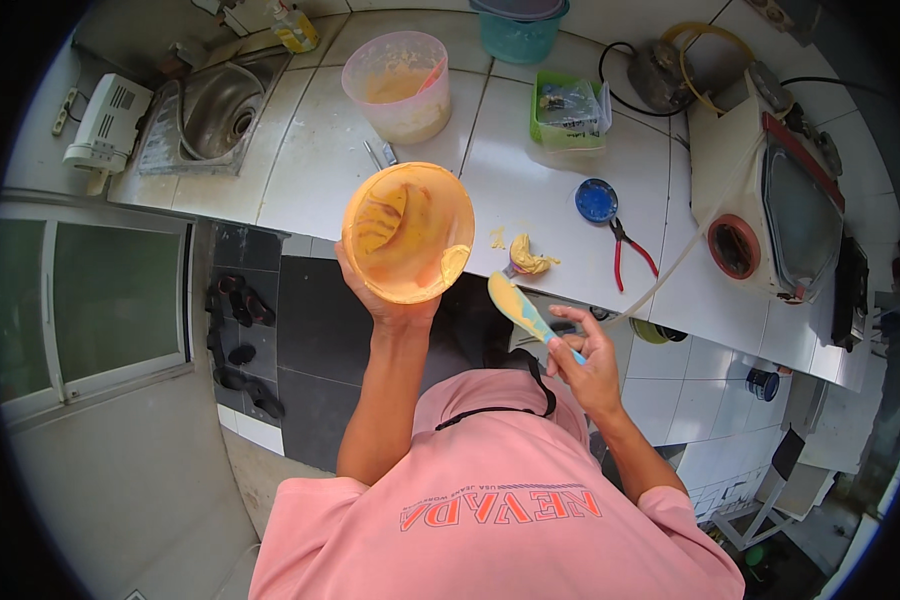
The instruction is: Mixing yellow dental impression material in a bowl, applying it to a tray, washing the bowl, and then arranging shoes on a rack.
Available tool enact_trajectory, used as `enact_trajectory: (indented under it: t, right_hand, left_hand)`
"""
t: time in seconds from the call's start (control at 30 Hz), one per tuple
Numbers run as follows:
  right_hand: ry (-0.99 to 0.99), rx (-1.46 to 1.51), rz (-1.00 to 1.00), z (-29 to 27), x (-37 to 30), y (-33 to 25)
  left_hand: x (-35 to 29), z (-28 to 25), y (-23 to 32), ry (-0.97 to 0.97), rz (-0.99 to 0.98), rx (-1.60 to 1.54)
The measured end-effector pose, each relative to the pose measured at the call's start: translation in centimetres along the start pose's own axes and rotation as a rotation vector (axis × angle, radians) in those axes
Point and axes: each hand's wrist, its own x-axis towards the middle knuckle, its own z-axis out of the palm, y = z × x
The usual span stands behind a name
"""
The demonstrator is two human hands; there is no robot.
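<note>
My left hand (382, 300) holds an orange bowl (407, 232) from below, tilted toward me, with yellow paste smeared inside. It hangs over the front edge of the white tiled counter (530, 190). My right hand (588, 360) grips the blue handle of a spatula (523, 310) whose blade is coated in yellow paste and points up-left toward the bowl. A lump of yellow paste on a small object (526, 256) sits on the counter just beyond the spatula tip.
On the counter stand a clear tub of paste (398, 88), a green tray (567, 112), a blue lid (596, 200), red pliers (630, 250), a teal container (518, 30) and a white machine (780, 190). A steel sink (215, 112) lies at the left. Dark floor tiles lie below.
</note>
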Motion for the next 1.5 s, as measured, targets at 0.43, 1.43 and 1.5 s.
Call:
enact_trajectory:
  t: [0.43,1.43,1.5]
  right_hand:
    - [-0.453,-0.130,-0.109,-1.1,5.5,-2.4]
    - [0.280,-0.623,-0.474,-9.2,7.0,7.7]
    - [0.254,-0.618,-0.499,-9.2,7.4,7.5]
  left_hand:
    - [-0.3,0.7,-0.7,-0.063,0.030,0.403]
    - [-5.2,-10.8,-5.1,0.410,-0.548,-0.004]
    - [-5.2,-10.8,-5.5,0.391,-0.516,0.005]
